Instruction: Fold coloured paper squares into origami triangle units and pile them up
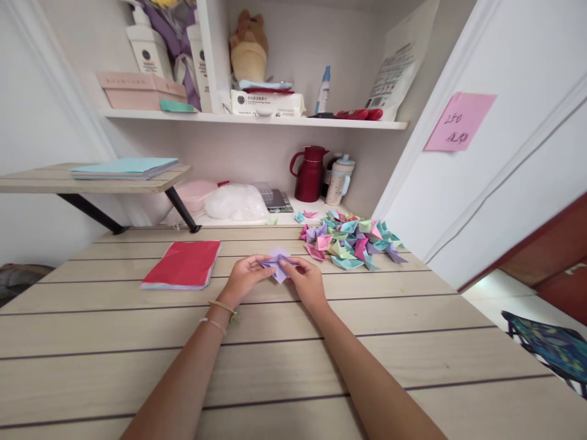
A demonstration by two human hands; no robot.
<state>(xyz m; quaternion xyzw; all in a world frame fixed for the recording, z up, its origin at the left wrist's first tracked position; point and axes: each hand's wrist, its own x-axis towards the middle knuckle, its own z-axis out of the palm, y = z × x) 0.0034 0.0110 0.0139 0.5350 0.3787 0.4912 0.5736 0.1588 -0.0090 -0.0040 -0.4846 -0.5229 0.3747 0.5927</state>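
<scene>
A partly folded sheet of purple origami paper [279,263] is held between both hands just above the slatted table [275,366]. My left hand [245,276] pinches its left side between thumb and fingers. On the right side, my right hand [306,278] grips it, the thumb pressing on its upper face. Fingertips cover parts of the paper's edges. Just beyond my right hand lies a heap of folded paper boats [351,241] in pink, purple, green and blue. To the left of my hands rests a stack of square paper [183,264] with a red sheet on top.
A small raised shelf [27,177] on black brackets carries blue-topped paper [126,167]. Behind the table stand a dark red jug [310,174], a pale tumbler [339,180] and a white plastic bag [236,203]. A white shelf [257,121] above holds bottles, boxes and a plush toy.
</scene>
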